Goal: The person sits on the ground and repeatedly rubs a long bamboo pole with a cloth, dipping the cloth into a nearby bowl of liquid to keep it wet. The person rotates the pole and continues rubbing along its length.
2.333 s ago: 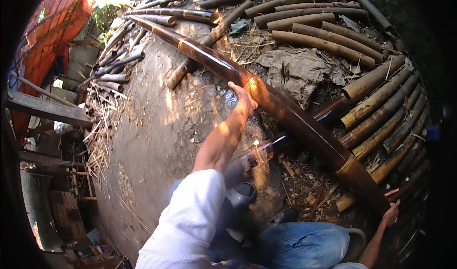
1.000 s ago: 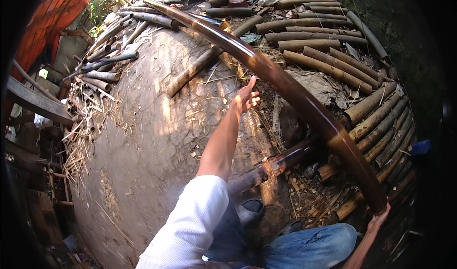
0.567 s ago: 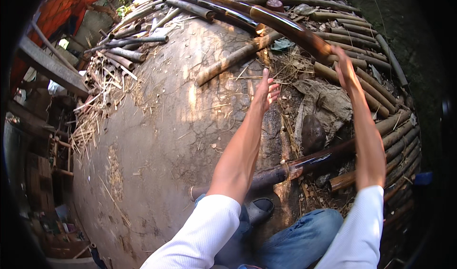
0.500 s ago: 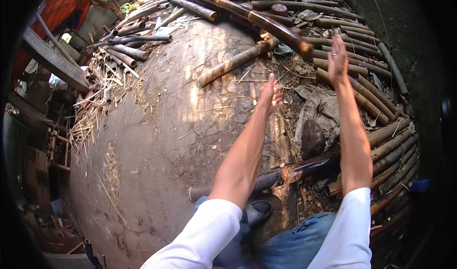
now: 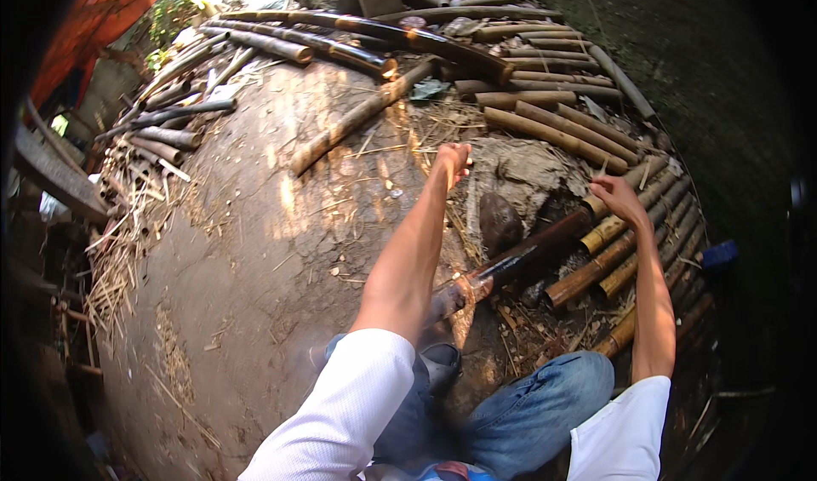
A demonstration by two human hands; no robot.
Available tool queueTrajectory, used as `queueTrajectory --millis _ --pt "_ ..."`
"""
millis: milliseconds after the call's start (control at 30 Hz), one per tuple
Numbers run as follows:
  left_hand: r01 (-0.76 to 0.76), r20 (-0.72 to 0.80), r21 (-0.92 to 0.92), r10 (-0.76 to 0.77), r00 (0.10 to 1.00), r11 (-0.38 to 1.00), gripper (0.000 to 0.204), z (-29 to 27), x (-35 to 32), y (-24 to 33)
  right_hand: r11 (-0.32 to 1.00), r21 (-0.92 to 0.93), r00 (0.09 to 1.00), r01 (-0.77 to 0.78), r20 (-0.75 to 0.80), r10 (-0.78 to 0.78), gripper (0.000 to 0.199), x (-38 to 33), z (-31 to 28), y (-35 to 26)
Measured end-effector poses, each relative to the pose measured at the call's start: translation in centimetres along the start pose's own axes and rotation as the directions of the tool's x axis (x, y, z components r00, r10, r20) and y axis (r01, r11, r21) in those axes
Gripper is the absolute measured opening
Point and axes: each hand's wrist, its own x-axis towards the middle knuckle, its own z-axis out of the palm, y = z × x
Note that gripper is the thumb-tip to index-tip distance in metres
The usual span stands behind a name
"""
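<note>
My left hand [image 5: 454,159] hangs loosely curled, holding nothing; my right hand [image 5: 619,198] is open, reaching over the bamboo pile [image 5: 630,243] beside the dark pole [image 5: 519,260]. A careless grab could roll poles onto my feet.

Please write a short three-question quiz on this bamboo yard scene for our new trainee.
1. True or false: the left hand grips a bamboo pole.
2. Which hand is nearer the dark scorched bamboo pole lying across the pale bamboo pole pile? A) left B) right
3. What covers the ground at the left edge of the bare packed-earth patch?

Key
1. False: it is stretched out over the ground, holding nothing.
2. B: the right hand hovers open just above it.
3. Dry straw.
</note>
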Motion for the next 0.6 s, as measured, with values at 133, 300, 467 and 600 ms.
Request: queueTrajectory --millis 133,300,467,600 --pt "-0.07 0.267 0.261 -0.002 0.964 0.963 0.018 2.9 0.6 -0.1 0.974 0.191 0.95 -0.123 -0.261 0.171 0.032 -12.8 -2.4 7.0" --pt "-0.178 0.363 0.28 0.068 0.929 0.943 0.024 5.6 1.8 -1.6 0.921 0.219 0.734 -0.321 -0.557 0.389 0.022 -32.5 -2.5 11.5" --pt "-0.254 0.434 0.569 -0.023 0.901 0.782 0.022 8.1 6.4 -3.9 0.809 0.302 0.368 -0.504 -0.772 0.518 0.02 -50.8 1.4 12.4" --pt "-0.268 0.416 0.651 -0.038 0.908 0.71 0.03 12.5 8.8 -6.7 0.613 0.391 0.043 -0.687 -0.82 0.571 0.023 -60.7 7.3 11.6"
